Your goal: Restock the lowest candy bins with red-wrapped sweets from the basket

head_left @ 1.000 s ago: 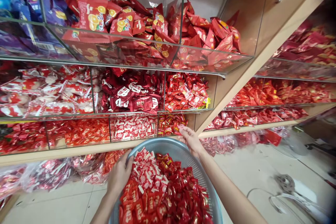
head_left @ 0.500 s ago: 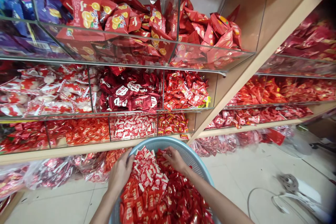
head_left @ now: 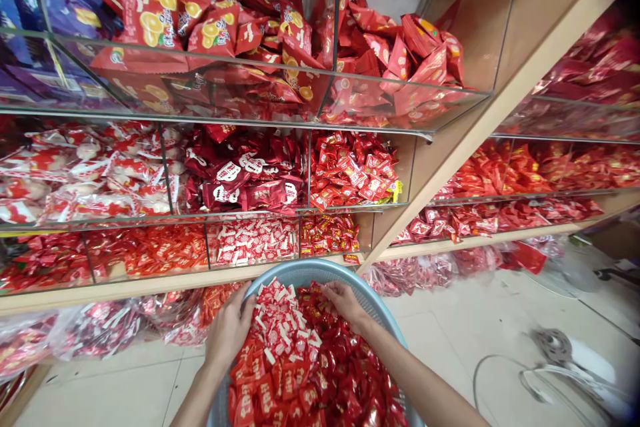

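A light-blue plastic basket (head_left: 387,323) holds wrapped candies in separate heaps. White-and-red twist-wrapped candies (head_left: 284,323) lie at its upper left, orange-red packets (head_left: 265,393) below them, and dark-red shiny ones (head_left: 350,380) on the right. My left hand (head_left: 231,323) clasps the left rim, thumb on the inner side and fingers outside. Inside the upper right of the basket, my right hand (head_left: 343,301) rests with curled fingers against small dark-red candies (head_left: 313,300). Whatever is between those fingertips is hidden.
Shelves with clear dividers (head_left: 309,170) stand just beyond the basket, filled with red candy packets (head_left: 213,30) and other sweets. A wooden upright (head_left: 450,167) slants at the right. Plastic bags of candy (head_left: 105,327) sit under the shelves. A white cable (head_left: 480,373) lies on the tiled floor.
My right hand has shifted slightly to the right over the dark-red candies. My left hand stays on the basket rim. The camera view has moved a little.
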Tool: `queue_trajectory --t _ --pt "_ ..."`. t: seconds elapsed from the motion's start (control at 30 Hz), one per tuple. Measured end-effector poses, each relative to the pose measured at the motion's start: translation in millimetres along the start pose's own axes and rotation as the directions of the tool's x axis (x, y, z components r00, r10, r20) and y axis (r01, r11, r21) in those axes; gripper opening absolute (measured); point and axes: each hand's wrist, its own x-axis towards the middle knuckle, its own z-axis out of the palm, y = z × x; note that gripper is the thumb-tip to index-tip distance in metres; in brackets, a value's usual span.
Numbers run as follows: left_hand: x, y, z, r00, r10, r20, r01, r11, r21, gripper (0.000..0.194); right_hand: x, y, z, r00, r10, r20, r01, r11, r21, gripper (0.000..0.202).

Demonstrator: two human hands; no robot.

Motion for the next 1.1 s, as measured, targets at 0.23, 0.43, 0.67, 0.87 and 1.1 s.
queue_trajectory --t 0.23,0.43,0.67,0.87,1.1 --pt "0.5 -4.7 2.2 1.000 -0.001 0.022 0.001 1.000 -0.024 0.047 3.1 4.5 3.7 0.992 0.104 0.068 -0.114 0.979 0.166 0.036" --pt "-8.4 17.8 -6.1 0.929 0.203 -0.308 -0.237 0.969 -0.076 0.039 -19.1 -19.2 12.4 0.988 -0.135 0.078 0.124 0.984 0.129 0.031" --pt "-19.7 71.6 -8.9 0.957 0.254 0.137 -0.122 0.787 -0.604 0.038 -63.4 -46.4 27.2 0.923 -0.279 0.265 0.269 0.960 0.071 0.024" --pt "-29.2 83.8 -9.1 0.928 0.371 0.015 -0.227 0.597 -0.769 0.014 -82.2 -52.5 22.2 0.865 -0.469 0.178 0.452 0.883 0.131 0.013" --pt "-36.0 86.5 2.7 0.938 0.343 -0.057 -0.264 0.596 -0.759 0.013 -90.5 -47.0 30.1 0.955 -0.279 0.097 0.228 0.906 0.357 0.022"
